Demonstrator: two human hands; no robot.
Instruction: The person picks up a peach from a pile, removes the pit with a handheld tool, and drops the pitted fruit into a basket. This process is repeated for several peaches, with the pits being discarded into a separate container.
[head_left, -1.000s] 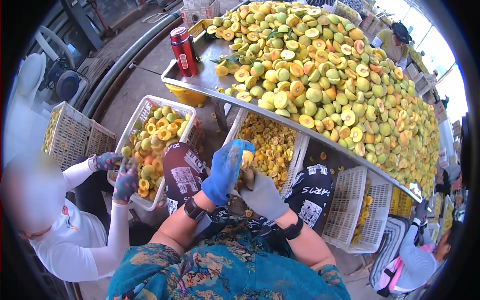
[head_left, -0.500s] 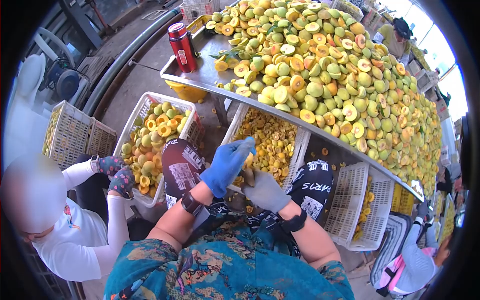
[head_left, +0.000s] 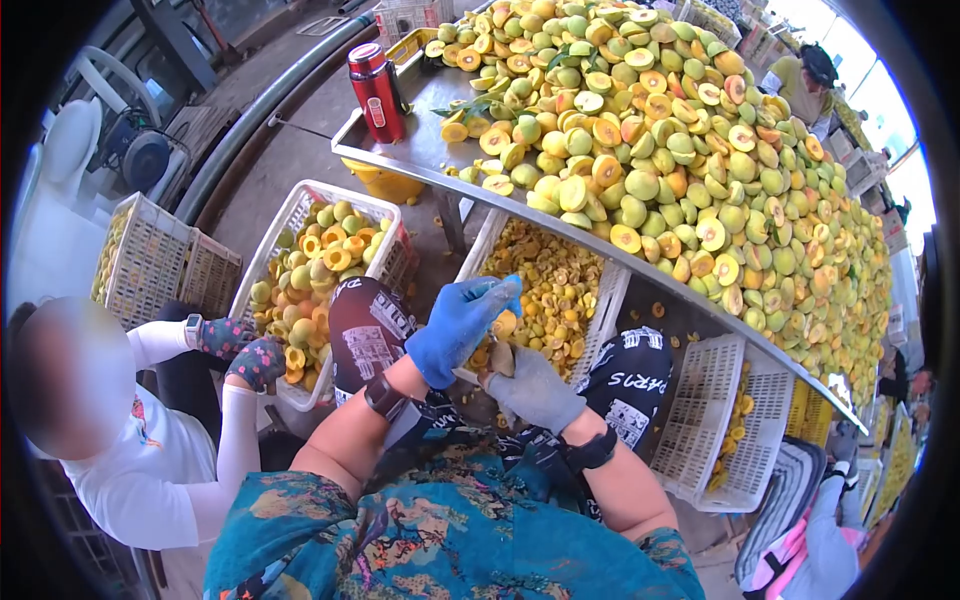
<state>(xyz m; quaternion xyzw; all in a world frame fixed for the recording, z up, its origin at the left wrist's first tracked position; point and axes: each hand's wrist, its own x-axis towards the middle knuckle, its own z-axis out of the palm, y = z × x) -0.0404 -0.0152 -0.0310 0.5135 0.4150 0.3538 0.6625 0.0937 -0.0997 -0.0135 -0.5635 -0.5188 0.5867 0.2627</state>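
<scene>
My left hand, in a blue glove, is closed with its fingers pinched round a yellow-orange peach half. My right hand, in a grey glove, is closed just below and to the right. Out of it pokes a short brownish piece, whose kind I cannot make out. Both hands are over my lap, near a white crate full of small, yellow-brown fruit pieces. Beyond it, a large heap of halved peaches covers a metal table.
A red flask stands on the table's left corner. To my left, a co-worker's gloved hands are at a white crate of peach halves. Tilted white crates stand at my right. The table's metal edge runs before my knees.
The view has shifted slightly, moving the table and crates a little to the right. My hands stay close together, and the brownish piece in my right hand shows more upright.
</scene>
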